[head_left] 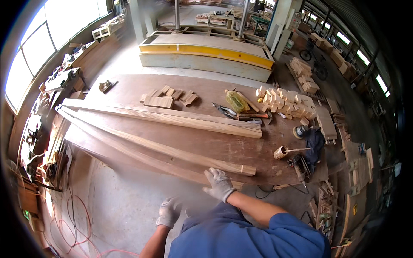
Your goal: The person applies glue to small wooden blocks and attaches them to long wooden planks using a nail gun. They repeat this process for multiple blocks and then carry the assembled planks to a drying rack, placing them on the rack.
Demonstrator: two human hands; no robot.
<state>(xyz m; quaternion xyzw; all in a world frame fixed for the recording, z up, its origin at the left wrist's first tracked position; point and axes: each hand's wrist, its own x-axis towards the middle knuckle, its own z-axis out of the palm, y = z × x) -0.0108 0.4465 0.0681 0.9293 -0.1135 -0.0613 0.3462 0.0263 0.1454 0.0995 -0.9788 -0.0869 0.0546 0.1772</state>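
My right hand [220,184], in a pale work glove, lies with its fingers spread on the near end of a long, narrow wooden strip [172,166] along the bench's front edge. Just beyond it is a second strip [180,157], whose right end has a pencil-like line across it. Lower and to the left, my gloved left hand [169,212] hangs over the floor, off the bench, its fingers loosely apart and slightly blurred. Nothing shows in it. Farther back, thicker wooden bars [172,119] lie side by side across the brown workbench [142,137].
Small wood blocks [159,101], a hammer [254,116], a yellowish bottle [235,101] and stacked blocks [288,102] sit behind the bars. At right are a cup with a stick [281,152], a power tool [299,167] and dark cloth [315,146]. A red hose [88,228] crosses the floor.
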